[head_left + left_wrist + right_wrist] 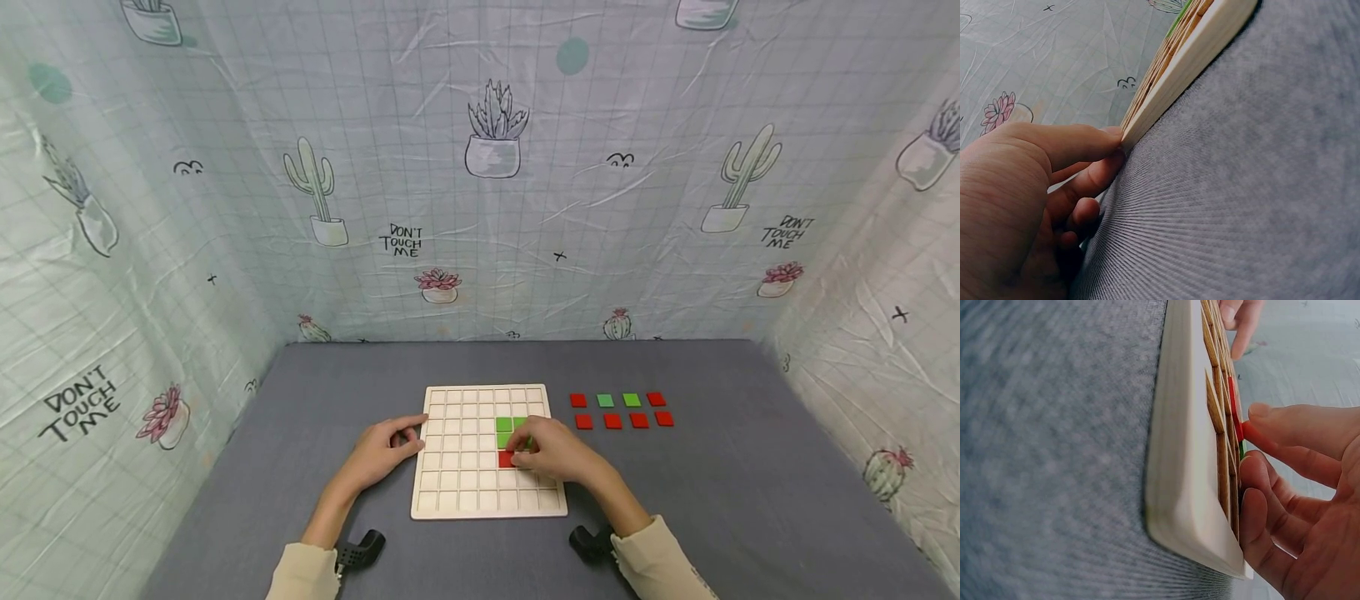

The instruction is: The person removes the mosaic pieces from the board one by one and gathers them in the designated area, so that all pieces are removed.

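Your cream sleeves [303,573] come in nearest the camera, at 5 and 7 o'clock, each with a black wrist mount [362,550] by its cuff. Taking the wooden grid board [450,481] as your clock face, 12 pointing away from you, your left hand [378,452] sits at 9: fingers loosely bent, thumb and a fingertip resting against the board's edge, not wrapped round it. Your right hand [558,450] reaches in from 3, fingertips at a red tile [506,459] just off centre toward 4; whether they pinch it or only touch it, I cannot tell. Green tiles [504,425] fill cells toward 2, some partly hidden by your right hand. Off the board, between 2 and 3, loose tiles [612,422] lie in two rows on the grey cloth [750,475], six red and two green.
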The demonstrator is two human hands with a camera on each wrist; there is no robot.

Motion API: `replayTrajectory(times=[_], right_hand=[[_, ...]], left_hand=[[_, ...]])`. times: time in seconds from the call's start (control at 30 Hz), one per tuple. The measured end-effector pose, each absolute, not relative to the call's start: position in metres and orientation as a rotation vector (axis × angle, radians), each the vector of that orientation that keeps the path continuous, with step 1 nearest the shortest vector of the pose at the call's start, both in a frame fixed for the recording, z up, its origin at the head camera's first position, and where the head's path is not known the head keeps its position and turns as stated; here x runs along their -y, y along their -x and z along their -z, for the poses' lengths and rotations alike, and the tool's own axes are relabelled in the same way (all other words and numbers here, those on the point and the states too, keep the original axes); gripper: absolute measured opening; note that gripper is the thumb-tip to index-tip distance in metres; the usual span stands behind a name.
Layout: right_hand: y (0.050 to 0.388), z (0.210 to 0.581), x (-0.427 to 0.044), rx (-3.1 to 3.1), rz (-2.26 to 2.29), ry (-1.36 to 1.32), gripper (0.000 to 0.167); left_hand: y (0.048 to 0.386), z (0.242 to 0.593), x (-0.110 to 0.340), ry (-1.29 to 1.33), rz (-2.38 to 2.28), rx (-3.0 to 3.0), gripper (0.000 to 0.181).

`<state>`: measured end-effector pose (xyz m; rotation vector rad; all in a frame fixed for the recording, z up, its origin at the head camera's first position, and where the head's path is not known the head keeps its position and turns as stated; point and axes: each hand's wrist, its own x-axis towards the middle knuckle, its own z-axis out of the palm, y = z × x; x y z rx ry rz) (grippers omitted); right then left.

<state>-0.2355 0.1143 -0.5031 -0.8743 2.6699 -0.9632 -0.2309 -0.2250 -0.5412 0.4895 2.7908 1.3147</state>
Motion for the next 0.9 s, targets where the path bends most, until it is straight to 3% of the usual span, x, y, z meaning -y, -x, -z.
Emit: replayTrajectory(times=[0.6, 0.9], right_hand=[[0.2342, 0.5032, -0.1157, -2.601, 1.072, 0.908, 0.015], [0.235, 0.5047, -0.1155, -2.574, 1.095, 0.929, 0.004]], left_hand=[[0.2308, 0.5418, 0.2251, -0.474, -1.32, -2.806, 0.041], [0.2303, 0.5409, 0.2249, -0.478, -1.326, -2.798, 0.042]])
